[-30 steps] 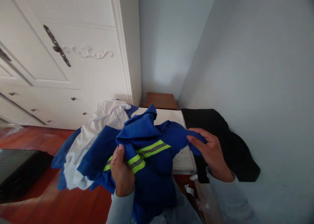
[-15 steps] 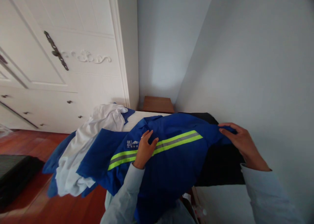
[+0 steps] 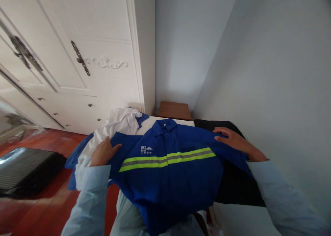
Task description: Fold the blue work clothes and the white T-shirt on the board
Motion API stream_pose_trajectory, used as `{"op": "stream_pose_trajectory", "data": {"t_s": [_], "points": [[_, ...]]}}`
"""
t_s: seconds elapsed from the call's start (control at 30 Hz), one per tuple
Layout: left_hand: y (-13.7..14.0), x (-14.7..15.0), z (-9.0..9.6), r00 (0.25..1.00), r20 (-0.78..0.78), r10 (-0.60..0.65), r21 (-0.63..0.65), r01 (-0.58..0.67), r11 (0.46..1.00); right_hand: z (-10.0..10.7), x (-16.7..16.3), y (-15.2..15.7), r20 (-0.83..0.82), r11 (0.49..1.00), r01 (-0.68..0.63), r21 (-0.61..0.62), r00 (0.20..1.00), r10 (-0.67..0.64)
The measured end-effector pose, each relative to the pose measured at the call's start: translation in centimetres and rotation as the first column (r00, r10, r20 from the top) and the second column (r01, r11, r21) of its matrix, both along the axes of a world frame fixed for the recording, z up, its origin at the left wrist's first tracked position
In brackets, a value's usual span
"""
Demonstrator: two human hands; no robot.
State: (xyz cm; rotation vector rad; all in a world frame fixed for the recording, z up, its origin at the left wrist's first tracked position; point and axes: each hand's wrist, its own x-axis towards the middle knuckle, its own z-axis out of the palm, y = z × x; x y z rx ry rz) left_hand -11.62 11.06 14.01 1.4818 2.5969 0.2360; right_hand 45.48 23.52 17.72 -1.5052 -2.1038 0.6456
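A blue work jacket point(image 3: 191, 174) lies spread out with its collar at the far side. Across its chest runs a yellow-green and grey reflective band, with a white logo and lettering on the left. My left hand point(image 3: 103, 152) is over the sleeve on the left, thumb and fingers apart. Over on the right, my right hand point(image 3: 234, 143) rests on the other sleeve with thumb and fingers spread. The jacket's lower part hangs toward me, its hem partly out of sight.
White clothing point(image 3: 120, 120) with blue cloth lies at the left. Black fabric point(image 3: 240, 184) is beneath the right sleeve. Beyond are a brown wooden stand point(image 3: 174, 110) and a white wardrobe point(image 3: 113, 81). A black case point(image 3: 28, 170) lies on the red floor; a grey wall rises at right.
My left hand has moved left from the jacket's chest to its sleeve. The collar and front now lie flatter and straighter. My right hand has shifted inward along the sleeve, and the view has turned left.
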Motion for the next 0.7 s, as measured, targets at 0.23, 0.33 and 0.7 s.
{"op": "stream_pose_trajectory", "data": {"t_s": [0.23,0.33,0.7], "points": [[0.1,0.4,1.5,0.997,0.061,0.055,0.089,-0.06,0.994,-2.7,-5.1,7.8,0.286,0.994,-0.084,-0.073,0.953,0.102],[-0.4,1.4,3.2,0.994,0.081,0.074,0.259,-0.093,0.961,-4.5,-6.7,9.3,0.372,0.994,-0.071,-0.083,0.923,0.097],[-1.2,3.6,9.7,0.982,0.056,0.181,0.899,-0.129,0.42,-5.5,-5.5,10.9,0.442,0.997,0.059,0.053,0.894,-0.076]]}}
